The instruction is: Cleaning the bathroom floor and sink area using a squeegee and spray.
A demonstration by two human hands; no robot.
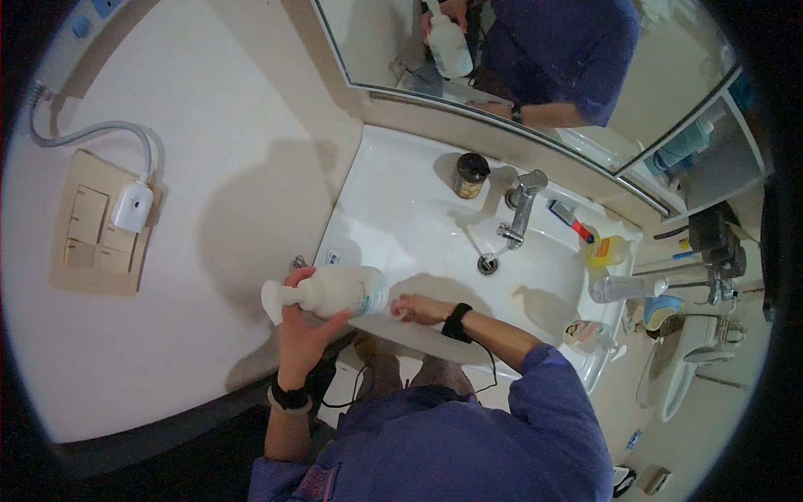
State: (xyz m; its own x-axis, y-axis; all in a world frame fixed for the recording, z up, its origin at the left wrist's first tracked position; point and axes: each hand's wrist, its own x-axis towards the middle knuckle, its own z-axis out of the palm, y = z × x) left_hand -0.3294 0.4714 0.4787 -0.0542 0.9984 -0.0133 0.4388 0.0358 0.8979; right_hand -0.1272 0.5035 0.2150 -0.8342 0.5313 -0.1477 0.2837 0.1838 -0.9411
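I've left hand (306,328) gripping bottle (341,290); right hand (425,309) near its base, grip unclear. Likely slick, stiff: hold mid-body.

the only view looks steeply down from the wearer's head, through the left of two side-by-side fisheye cameras. it faces the washbasin (410,192) from above its near edge, close enough that the left hand (299,336) and right hand (425,309) fall near mid-frame. the basin's far edge slants down rightward, with the mirror (535,58) beyond; the wearer's shirt (468,452) fills the bottom, and the outer border curves into black.
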